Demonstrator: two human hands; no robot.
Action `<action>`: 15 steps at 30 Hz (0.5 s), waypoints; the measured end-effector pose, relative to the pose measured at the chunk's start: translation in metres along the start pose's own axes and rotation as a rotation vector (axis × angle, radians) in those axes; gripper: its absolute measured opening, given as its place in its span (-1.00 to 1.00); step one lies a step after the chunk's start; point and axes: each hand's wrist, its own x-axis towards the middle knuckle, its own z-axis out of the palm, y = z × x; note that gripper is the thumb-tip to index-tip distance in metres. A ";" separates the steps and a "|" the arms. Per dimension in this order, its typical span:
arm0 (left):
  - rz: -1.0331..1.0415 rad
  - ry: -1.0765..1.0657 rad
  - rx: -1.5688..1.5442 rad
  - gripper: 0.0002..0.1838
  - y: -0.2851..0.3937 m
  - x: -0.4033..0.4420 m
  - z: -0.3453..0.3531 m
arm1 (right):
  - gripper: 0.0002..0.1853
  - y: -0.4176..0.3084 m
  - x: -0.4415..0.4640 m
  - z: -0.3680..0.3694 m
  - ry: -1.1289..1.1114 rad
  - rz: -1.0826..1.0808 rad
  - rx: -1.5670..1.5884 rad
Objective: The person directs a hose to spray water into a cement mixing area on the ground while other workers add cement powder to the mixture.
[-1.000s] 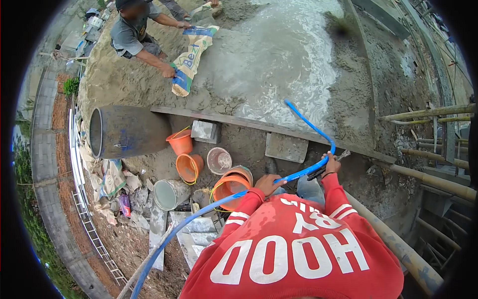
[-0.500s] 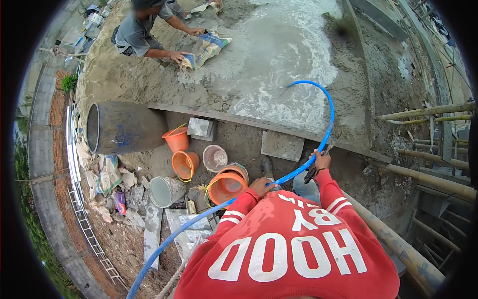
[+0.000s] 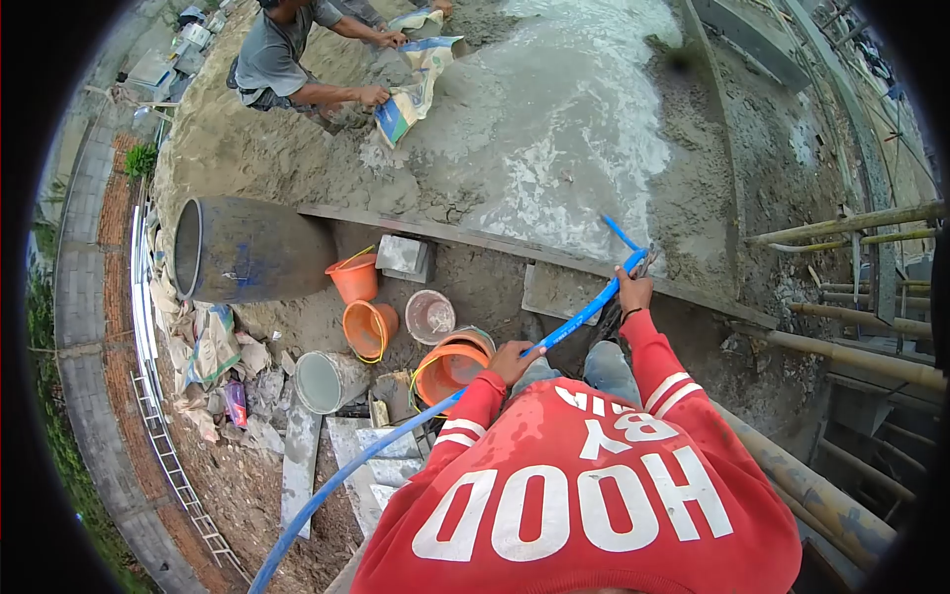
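Observation:
A blue hose runs from the lower left, past my red sleeve, out to the wet grey mix. My left hand rests closed around its middle stretch, beside the orange buckets. Farther along, my right hand grips the hose near its free end, above the board edging the mix. A small dark thing shows by the right-hand fingers, too unclear to name. Beyond the fingers, the short hose end points over the watery grey mix. Across from me, a co-worker holds a torn cement sack in both hands.
Several buckets stand left of my hands, including an orange bucket and a grey bucket. A dark drum lies on its side behind them. Concrete blocks sit along the wooden board. Bamboo poles reach in from the right.
My right hand has moved forward along the hose, and the long curved free end now looks short and straighter. My left hand has shifted slightly. The co-worker's sack hangs more spread out.

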 end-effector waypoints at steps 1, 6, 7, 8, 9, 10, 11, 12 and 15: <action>0.023 0.012 -0.022 -0.52 0.000 0.003 0.005 | -0.73 -0.014 -0.008 0.000 0.016 -0.131 0.171; 0.002 -0.079 -0.267 -0.54 0.028 0.005 0.006 | -0.74 -0.113 -0.065 0.008 -0.055 -0.366 0.220; 0.032 -0.112 -0.315 -0.55 0.028 0.005 0.004 | -0.74 -0.117 -0.071 0.009 -0.067 -0.427 0.140; 0.032 -0.097 -0.314 -0.55 0.023 0.004 0.002 | -0.75 -0.119 -0.075 0.011 -0.075 -0.488 0.060; 0.016 -0.153 -0.234 -0.53 0.012 0.004 0.001 | -0.76 -0.104 -0.066 0.011 -0.050 -0.554 -0.153; 0.000 -0.209 -0.153 -0.50 0.000 0.003 0.001 | -0.76 -0.087 -0.061 0.014 -0.058 -0.559 -0.148; -0.043 -0.204 -0.117 -0.48 -0.016 0.000 0.004 | -0.76 -0.070 -0.055 0.019 -0.110 -0.466 -0.150; -0.042 -0.194 -0.112 -0.48 -0.032 -0.004 0.004 | -0.75 -0.052 -0.051 0.023 -0.161 -0.370 -0.153; -0.183 -0.260 0.023 -0.48 -0.063 -0.030 0.001 | -0.75 0.022 -0.040 0.031 -0.212 -0.339 -0.298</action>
